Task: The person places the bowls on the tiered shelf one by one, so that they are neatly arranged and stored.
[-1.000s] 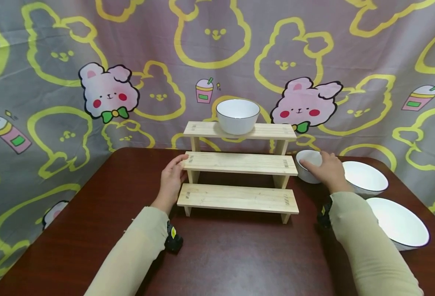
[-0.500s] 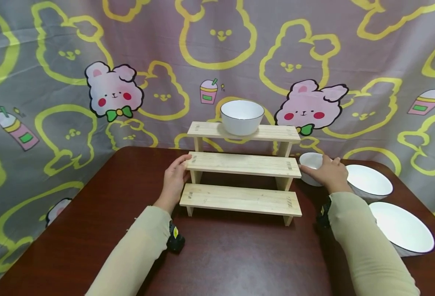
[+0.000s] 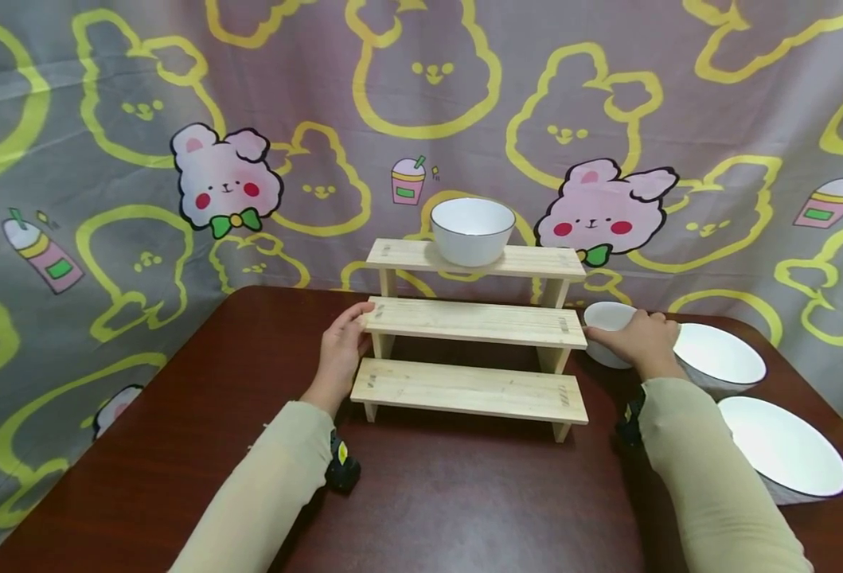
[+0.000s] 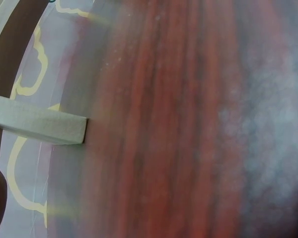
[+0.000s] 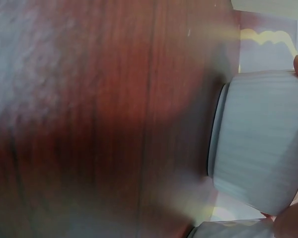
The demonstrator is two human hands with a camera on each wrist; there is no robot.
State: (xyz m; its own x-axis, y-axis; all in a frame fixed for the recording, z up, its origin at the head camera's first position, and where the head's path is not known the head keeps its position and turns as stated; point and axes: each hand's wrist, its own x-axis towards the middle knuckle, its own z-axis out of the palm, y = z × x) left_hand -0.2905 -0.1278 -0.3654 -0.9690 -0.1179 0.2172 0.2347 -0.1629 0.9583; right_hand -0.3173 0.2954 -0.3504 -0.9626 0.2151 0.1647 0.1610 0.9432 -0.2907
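Note:
A three-step wooden stand (image 3: 474, 318) stands on the dark red-brown table. My left hand (image 3: 340, 350) grips the left end of its middle step. On the top step sits a large white bowl (image 3: 473, 231) with a dark rim. Just right of the stand, my right hand (image 3: 646, 344) holds a smaller white bowl (image 3: 607, 318) across its rim. The right wrist view shows that ribbed small bowl (image 5: 260, 139) upright, with a thumb and fingers at opposite sides of its rim. A corner of the wooden stand (image 4: 49, 121) shows in the left wrist view.
Two white dishes with dark rims, a farther one (image 3: 718, 354) and a nearer one (image 3: 786, 446), stand at the right of the table (image 3: 493, 493). Close behind hangs a grey-pink curtain (image 3: 306, 72) with rabbit prints.
My right thumb has moved from over the small bowl's inside to its near left side, and the hand spans the rim. The left hand stays on the stand. The head view has shifted slightly.

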